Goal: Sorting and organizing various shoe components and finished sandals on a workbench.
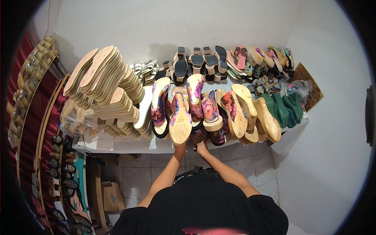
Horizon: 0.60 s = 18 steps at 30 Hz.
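Note:
A floral sandal with a bare wooden sole is raised, sole toward me, over the front of the table. My left hand grips its near end from below, and the sole hides most of the fingers. Close beside it is my right hand, fingers bent in at the table's front edge; what they hold is hidden. Just beyond the right hand stands another floral sandal. More floral sandals flank the hands, one on the left and a thick-heeled one on the right.
Tall stacks of beige soles fill the table's left side. Black-soled heeled sandals stand at the back, green wedge soles at the right. Shelves of footwear line the left. A cardboard box sits on the floor.

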Each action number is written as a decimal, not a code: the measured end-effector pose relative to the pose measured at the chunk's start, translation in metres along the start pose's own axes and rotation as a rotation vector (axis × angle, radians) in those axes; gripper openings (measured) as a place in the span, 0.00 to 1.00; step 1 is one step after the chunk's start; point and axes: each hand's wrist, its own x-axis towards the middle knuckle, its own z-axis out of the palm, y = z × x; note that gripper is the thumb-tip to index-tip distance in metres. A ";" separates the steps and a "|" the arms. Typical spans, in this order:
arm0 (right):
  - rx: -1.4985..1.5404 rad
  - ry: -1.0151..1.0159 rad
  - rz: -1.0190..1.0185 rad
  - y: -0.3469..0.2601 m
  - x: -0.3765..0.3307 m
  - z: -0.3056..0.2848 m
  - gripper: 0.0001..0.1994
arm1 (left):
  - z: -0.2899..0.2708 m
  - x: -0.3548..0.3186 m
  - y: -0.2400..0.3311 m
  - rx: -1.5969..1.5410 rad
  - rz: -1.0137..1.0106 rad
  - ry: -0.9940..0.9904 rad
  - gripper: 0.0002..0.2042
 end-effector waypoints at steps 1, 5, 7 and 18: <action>0.017 0.004 0.027 -0.003 -0.002 0.000 0.14 | 0.000 0.000 0.002 0.029 0.011 -0.008 0.15; -0.130 -0.050 -0.023 -0.003 0.001 -0.006 0.13 | -0.004 0.002 -0.011 -0.007 -0.020 0.024 0.15; -0.284 -0.091 0.004 0.005 0.011 -0.013 0.13 | -0.005 0.006 -0.019 0.019 0.009 0.014 0.15; -0.249 -0.106 0.021 -0.023 -0.012 -0.011 0.16 | -0.005 0.009 -0.011 0.043 0.074 -0.003 0.16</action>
